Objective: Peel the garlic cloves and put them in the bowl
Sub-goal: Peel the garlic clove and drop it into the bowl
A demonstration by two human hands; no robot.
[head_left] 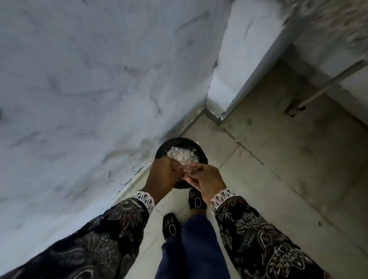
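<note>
Patterned sleeves [99, 237] lead to both hands over the dark bowl [163, 149] of pale peelings: left hand [163, 177] gripping its rim, right hand [206, 179] pinching a papery scrap, best rubbed off gently.

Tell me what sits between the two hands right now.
In the head view, a small pale scrap, seemingly garlic skin or a clove, is pinched between left hand and right hand, above the dark bowl.
</note>
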